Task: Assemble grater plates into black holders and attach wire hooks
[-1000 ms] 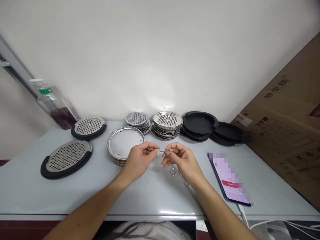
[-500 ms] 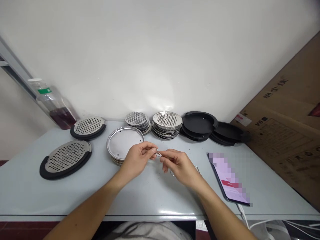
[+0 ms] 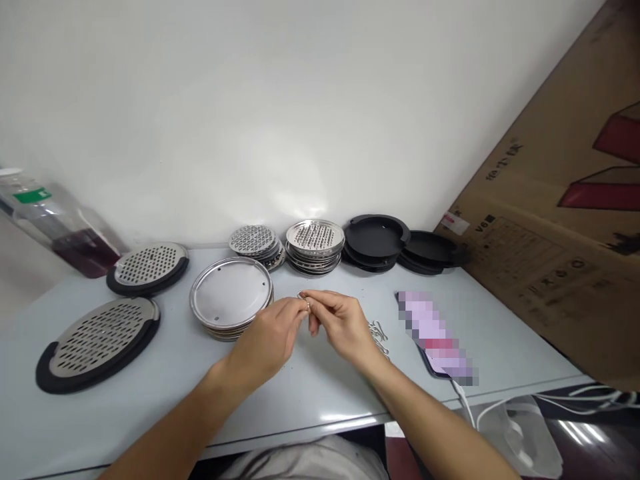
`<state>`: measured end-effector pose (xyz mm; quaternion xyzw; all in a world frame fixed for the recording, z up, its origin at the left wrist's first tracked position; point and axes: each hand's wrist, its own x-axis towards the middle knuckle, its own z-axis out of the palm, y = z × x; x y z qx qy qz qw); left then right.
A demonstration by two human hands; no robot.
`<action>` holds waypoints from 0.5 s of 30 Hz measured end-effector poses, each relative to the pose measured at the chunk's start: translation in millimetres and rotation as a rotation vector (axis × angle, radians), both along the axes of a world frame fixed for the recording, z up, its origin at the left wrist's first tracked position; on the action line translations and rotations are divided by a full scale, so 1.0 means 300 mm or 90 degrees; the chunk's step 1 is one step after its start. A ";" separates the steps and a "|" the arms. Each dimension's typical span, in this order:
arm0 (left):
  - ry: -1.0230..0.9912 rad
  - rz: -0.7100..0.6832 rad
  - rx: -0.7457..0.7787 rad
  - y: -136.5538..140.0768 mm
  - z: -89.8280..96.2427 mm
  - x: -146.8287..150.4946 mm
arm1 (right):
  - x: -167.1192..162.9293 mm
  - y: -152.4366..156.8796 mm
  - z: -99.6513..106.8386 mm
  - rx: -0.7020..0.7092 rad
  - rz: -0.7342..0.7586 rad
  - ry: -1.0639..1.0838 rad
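My left hand (image 3: 270, 335) and my right hand (image 3: 345, 325) meet over the table, fingertips pinched together on a small shiny bent-wire clip (image 3: 301, 295). Most of the clip is hidden by the fingers. More bent-wire clips (image 3: 379, 331) lie just right of my right hand, partly behind its wrist. Left of my left hand is a stack of round metal discs (image 3: 231, 293), the top one plain with small holes near its rim.
Along the wall stand two stacks of grater discs (image 3: 254, 239) (image 3: 316, 235) and black round trays (image 3: 376, 235). Two slotted graters with black rims (image 3: 103, 337) lie at left, near a bottle (image 3: 83, 247). A phone (image 3: 435, 340) and a large carton (image 3: 540, 253) are at right.
My view has turned a little to the right. Both hands keep the clip pinched, and my left hand has rolled over so its back shows more. The loose clips show better now.
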<state>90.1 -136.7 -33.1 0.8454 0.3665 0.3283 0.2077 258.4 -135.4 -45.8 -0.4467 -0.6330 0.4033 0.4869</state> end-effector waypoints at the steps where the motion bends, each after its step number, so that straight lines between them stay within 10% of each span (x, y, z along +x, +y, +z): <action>1: -0.003 0.001 -0.006 0.002 0.003 -0.001 | -0.003 0.000 0.004 -0.052 0.020 0.052; 7: -0.078 0.022 -0.035 -0.002 0.027 0.018 | -0.037 -0.026 0.002 0.056 -0.072 0.070; 15: 0.027 -0.191 0.090 -0.075 -0.036 0.091 | 0.090 0.078 0.053 -0.091 -0.105 0.305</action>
